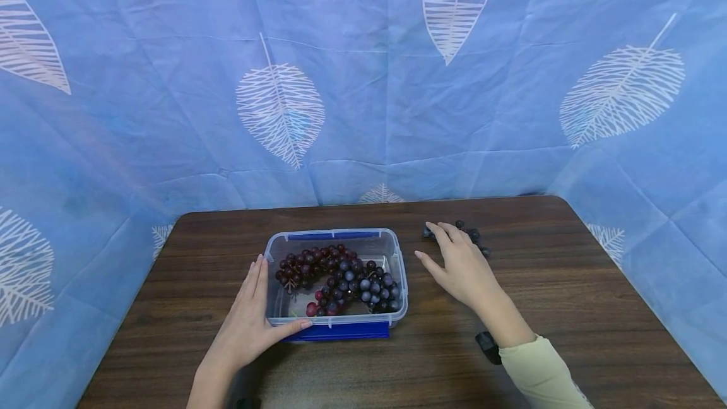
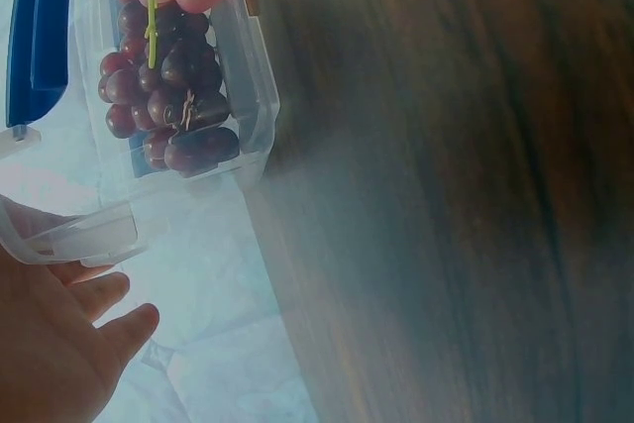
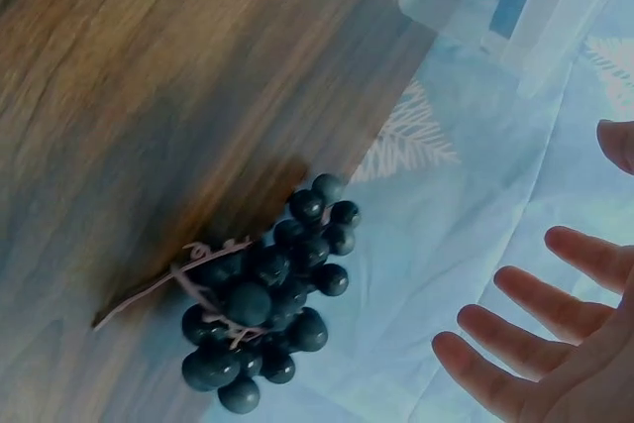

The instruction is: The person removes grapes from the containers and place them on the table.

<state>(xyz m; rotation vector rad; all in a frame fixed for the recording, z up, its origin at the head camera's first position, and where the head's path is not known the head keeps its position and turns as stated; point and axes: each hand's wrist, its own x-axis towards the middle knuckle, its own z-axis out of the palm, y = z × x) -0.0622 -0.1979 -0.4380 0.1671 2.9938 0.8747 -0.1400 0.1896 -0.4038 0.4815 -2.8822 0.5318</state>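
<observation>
A clear plastic container (image 1: 404, 270) with blue side clips holds bunches of dark red grapes (image 1: 307, 264) and blue-black grapes (image 1: 375, 286). My left hand (image 1: 250, 320) rests against its left side, fingers straight along the wall and thumb at the front rim. To the right of the container, my right hand (image 1: 460, 270) hovers with spread fingers over a separate bunch of dark grapes (image 1: 474, 233), hiding part of it. In the right wrist view that bunch of grapes (image 3: 267, 294) lies on the wood with its brown stem sticking out, apart from the extended fingers (image 3: 495, 373).
The container stands on a dark wooden table (image 1: 545, 283) with rounded back corners. A blue cloth (image 1: 363, 112) with white leaf prints hangs behind and at both sides. On the right wrist sits a black device (image 1: 488, 347), below a pale green sleeve (image 1: 539, 368).
</observation>
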